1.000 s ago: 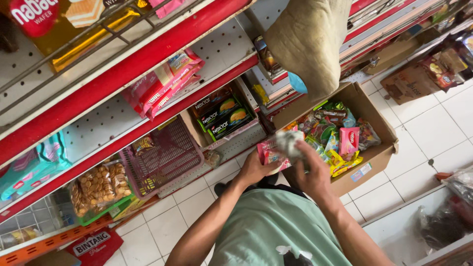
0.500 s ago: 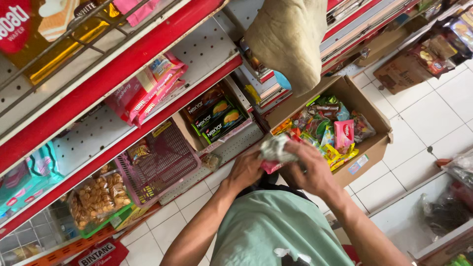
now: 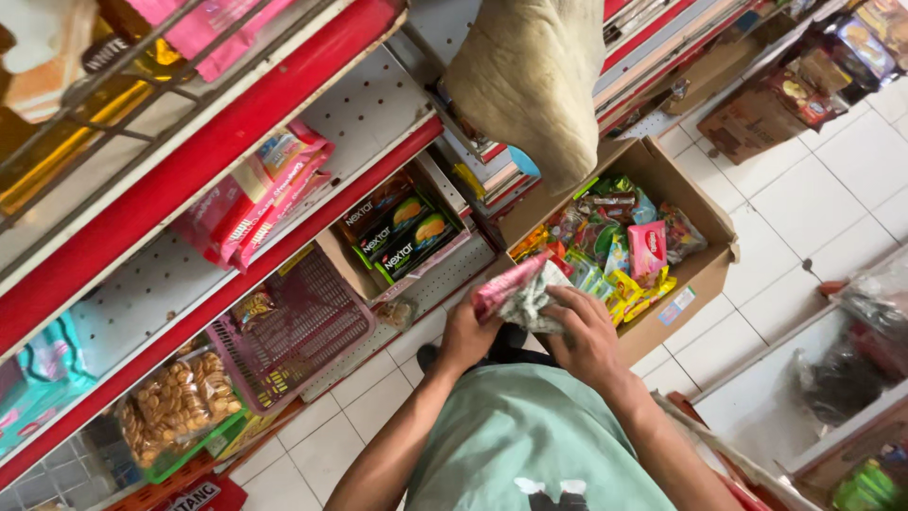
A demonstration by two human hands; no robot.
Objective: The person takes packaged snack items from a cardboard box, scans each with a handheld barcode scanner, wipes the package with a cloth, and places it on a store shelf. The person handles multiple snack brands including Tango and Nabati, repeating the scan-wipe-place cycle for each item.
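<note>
While tilted, pink packet (image 3: pixel 506 284) meets grey cloth (image 3: pixel 532 301).

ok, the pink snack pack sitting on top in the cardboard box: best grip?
Pinch the pink snack pack at its upper end, coming from above through the cardboard box open top. It lies flat on the other packets, face up, nothing over it; the walls block side approaches.

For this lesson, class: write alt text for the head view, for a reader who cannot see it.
A person's left hand and right hand hold a pink snack packet wrapped in a cloth, above an open cardboard box of snacks beside red shop shelves.
</note>
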